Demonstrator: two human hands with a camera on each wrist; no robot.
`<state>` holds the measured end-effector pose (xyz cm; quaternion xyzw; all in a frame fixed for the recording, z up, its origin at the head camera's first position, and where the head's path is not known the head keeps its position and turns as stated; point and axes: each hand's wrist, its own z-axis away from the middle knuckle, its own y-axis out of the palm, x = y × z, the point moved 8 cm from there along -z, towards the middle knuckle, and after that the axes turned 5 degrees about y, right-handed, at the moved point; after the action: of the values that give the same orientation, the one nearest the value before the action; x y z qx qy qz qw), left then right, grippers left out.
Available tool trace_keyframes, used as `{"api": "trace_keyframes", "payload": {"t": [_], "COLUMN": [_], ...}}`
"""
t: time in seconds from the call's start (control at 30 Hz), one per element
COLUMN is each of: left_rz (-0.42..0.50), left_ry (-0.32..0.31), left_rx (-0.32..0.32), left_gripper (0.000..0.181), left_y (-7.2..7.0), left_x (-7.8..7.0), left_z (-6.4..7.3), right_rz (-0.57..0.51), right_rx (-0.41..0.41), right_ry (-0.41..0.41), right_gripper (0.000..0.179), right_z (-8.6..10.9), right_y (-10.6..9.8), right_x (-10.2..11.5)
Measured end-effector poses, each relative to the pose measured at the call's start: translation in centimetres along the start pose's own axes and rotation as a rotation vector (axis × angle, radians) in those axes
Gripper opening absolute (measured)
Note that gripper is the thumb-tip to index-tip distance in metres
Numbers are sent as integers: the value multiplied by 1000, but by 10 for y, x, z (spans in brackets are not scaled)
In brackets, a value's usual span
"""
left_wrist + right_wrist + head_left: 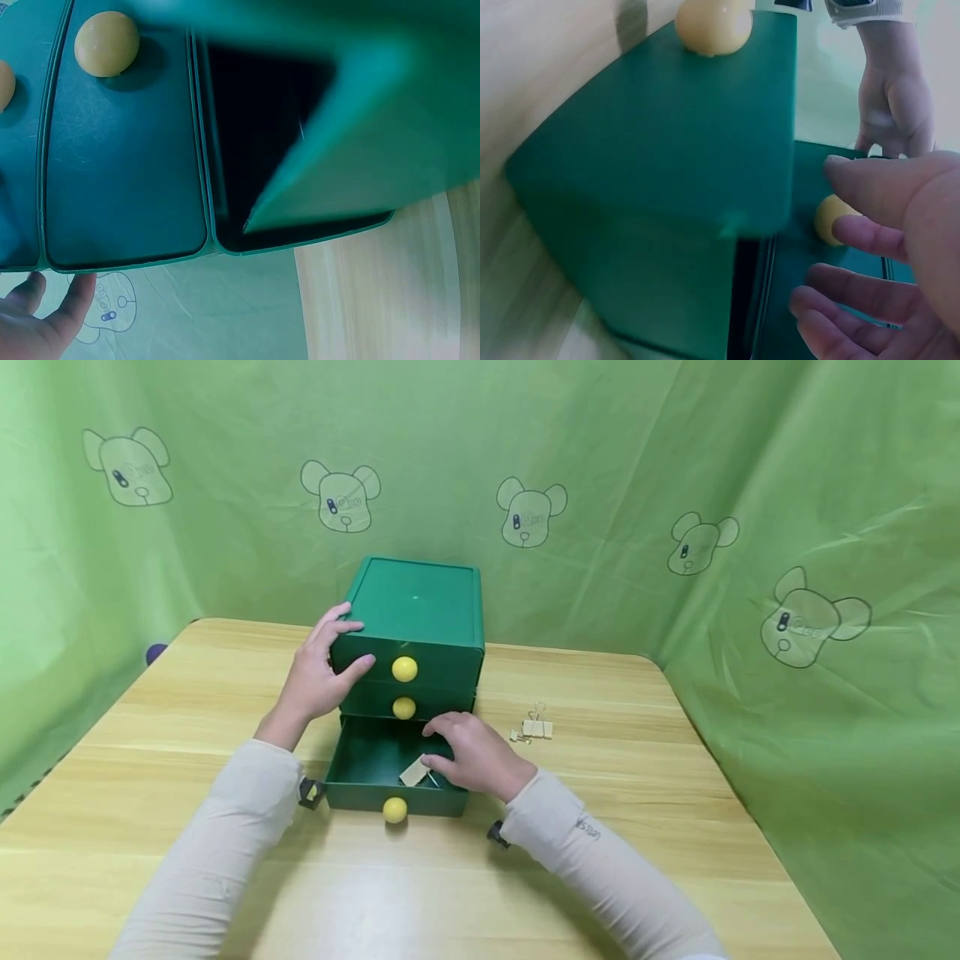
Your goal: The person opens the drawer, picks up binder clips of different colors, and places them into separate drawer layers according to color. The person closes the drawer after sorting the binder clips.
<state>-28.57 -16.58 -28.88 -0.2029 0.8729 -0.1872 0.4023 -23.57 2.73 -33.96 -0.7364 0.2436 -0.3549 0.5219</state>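
Observation:
A green drawer cabinet with round yellow knobs stands on the table, its bottom drawer pulled out. My left hand holds the cabinet's left front corner, thumb against the front and fingers at the top left edge. Over the right side of the bottom drawer is my right hand, palm down, fingers apart. Below its thumb a cream binder clip shows inside the drawer. The right wrist view shows the right hand's spread fingers with nothing between them.
Right of the cabinet lie a larger binder clip and some small clips on the wooden table. A green curtain with bear-head drawings hangs behind and at the sides. Something purple shows past the left table edge.

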Motion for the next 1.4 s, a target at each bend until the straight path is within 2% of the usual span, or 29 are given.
{"api": "trace_keyframes", "payload": {"t": [0.2,0.37,0.53,0.67,0.97,1.17,1.4], "left_rz": [4,5,3,1,5,6,2], "left_ry": [8,9,5,8,14,10,10], "left_rx": [-4,-4,-2,-4,-4,-4,-5], "left_gripper": [47,47,47,47,47,47,46], "left_y": [-1,-1,-1,-1,0,0,1], "left_x": [-1,-1,0,0,2,2,3], "left_z": [-1,0,1,0,0,0,0], "right_rz": [-21,-53,-95,-89,-59,-58,-34], "right_rx": [-16,-54,-109,-141,-110,-94,-59], "right_ry": [66,88,131,175,354,431,493], "right_gripper": [32,30,26,25,30,36,49], "right_z": [4,6,9,12,25,35,44], "right_y": [-3,-7,-12,-14,-13,-9,-3], "right_x": [-15,-31,-53,-74,-127,-154,-175]}}
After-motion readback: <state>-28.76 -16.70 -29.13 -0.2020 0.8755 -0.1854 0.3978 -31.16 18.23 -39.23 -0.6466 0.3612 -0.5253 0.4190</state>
